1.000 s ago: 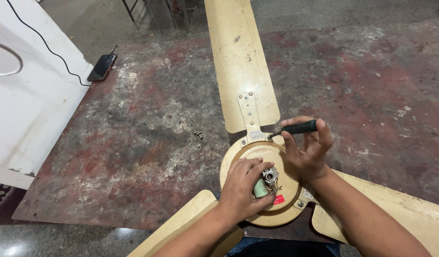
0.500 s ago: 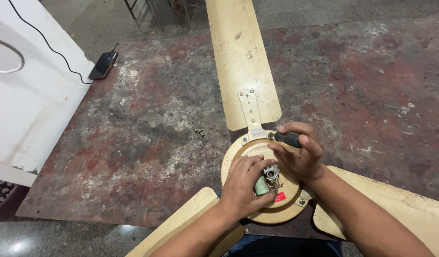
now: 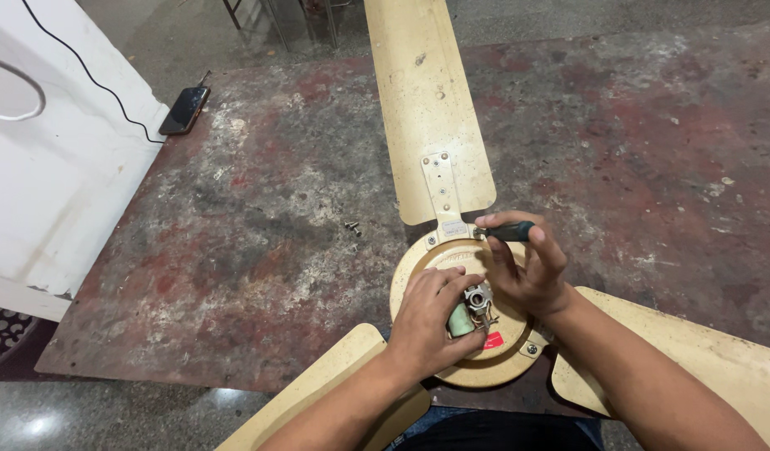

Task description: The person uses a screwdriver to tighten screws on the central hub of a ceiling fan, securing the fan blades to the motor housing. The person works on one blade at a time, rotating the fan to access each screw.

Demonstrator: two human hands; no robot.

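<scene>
The right hand (image 3: 531, 271), clenched on a dark-handled screwdriver (image 3: 508, 231), has swung its tip back to the ceiling fan hub (image 3: 451, 267); the left hand (image 3: 431, 321) stays gripping the green capacitor (image 3: 461, 320).

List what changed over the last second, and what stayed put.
The right hand, gripping the dark-handled screwdriver, dipped toward the round cream fan motor housing half a second ago, then lifted back to the blade bracket. The left hand stayed on the green capacitor; the loose screws and black phone are unmoved.
</scene>
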